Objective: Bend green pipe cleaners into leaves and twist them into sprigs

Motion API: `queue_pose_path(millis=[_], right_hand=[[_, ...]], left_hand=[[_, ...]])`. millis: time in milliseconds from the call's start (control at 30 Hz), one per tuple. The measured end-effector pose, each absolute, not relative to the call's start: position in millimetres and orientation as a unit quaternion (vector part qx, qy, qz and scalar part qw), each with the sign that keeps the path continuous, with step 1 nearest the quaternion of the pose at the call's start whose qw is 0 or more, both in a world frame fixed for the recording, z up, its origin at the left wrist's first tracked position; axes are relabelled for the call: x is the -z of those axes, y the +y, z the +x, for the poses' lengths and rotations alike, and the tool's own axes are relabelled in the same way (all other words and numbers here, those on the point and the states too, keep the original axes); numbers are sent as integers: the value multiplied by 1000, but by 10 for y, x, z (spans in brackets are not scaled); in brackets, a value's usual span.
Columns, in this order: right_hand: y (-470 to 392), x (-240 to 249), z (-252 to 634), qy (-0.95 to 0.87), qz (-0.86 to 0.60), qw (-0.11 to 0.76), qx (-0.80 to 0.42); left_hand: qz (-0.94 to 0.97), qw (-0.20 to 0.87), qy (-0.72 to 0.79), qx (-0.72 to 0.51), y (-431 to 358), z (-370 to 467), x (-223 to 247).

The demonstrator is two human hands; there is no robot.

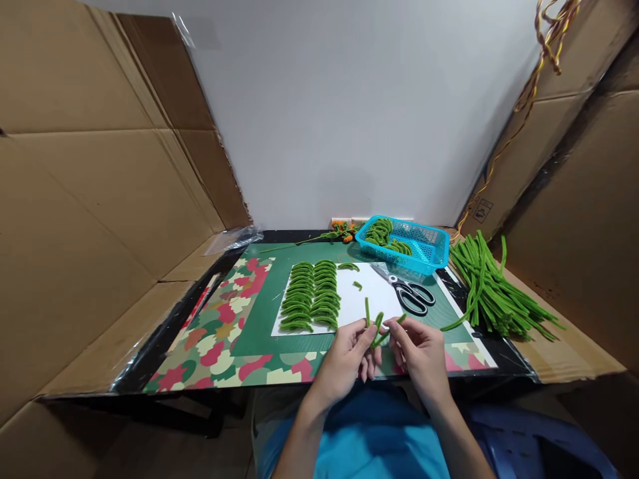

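Observation:
Between my two hands is a green fuzzy pipe cleaner, bent into a narrow loop with loose ends sticking out. My left hand pinches it near the loop, thumb against fingers. Fingertips of my right hand are closed on an end at the right. Just beyond the hands, a white sheet bears two columns of curved green leaf shapes. Another leaf shape and a short green scrap lie apart on the sheet. Black-handled scissors rest across its right edge, blades partly apart.
A blue mesh basket with green curved pieces stands at the back right. Many loose green pipe cleaners lie at the right. An orange flower on a green stem is behind the mat. Cardboard walls flank the table.

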State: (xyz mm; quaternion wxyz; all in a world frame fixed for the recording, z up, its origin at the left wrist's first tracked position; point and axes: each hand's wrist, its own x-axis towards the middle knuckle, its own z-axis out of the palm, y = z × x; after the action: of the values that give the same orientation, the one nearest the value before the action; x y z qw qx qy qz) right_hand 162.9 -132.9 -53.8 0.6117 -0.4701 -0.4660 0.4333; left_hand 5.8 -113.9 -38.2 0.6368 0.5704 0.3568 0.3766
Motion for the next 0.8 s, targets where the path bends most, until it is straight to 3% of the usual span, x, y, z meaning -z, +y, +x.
queue_pose_path(millis=[300,800], right_hand=[[-1309,573,1590,-372,-472,706,-374],[-1331,621,1553,-460,-470,661,-361]], left_hand=[[581,632,349,-376,-1176,80,347],[596,589,388,-384,-1216,102,383]])
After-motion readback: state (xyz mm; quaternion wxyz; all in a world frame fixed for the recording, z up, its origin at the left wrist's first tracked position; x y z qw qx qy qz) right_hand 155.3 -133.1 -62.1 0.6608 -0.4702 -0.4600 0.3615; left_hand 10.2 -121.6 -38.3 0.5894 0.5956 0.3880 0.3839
